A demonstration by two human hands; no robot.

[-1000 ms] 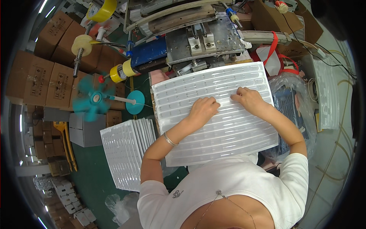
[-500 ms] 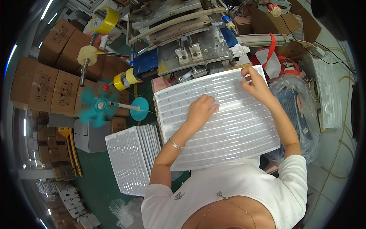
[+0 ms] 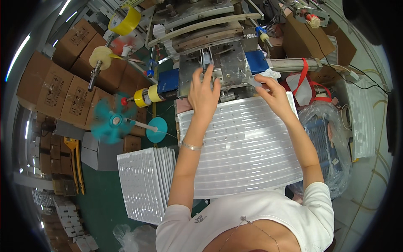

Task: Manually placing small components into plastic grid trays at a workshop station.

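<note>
My left hand (image 3: 204,92) reaches onto the metal fixture (image 3: 233,63) of a bench machine. Its fingers are apart, and the fingertips touch or nearly touch the small clamp block at the fixture's middle. Just right of the fixture's front edge, my right hand (image 3: 275,95) pinches a small translucent piece (image 3: 252,82) between thumb and fingers; its exact kind is unclear. Below both hands, in front of the machine, lies a large white ribbed tray (image 3: 247,155), its rows covered with glossy clear strips.
A stack of similar trays (image 3: 142,182) leans at the left. Beyond it are a spinning teal fan (image 3: 113,119), yellow tape rolls (image 3: 124,21) and cardboard boxes (image 3: 50,86). A plastic-wrapped blue bundle (image 3: 321,143) and a red-handled bag (image 3: 303,90) are at the right.
My left hand has moved from the tray up and forward to the fixture. My right hand has shifted slightly left to the fixture's edge, where the translucent piece now shows in its fingers.
</note>
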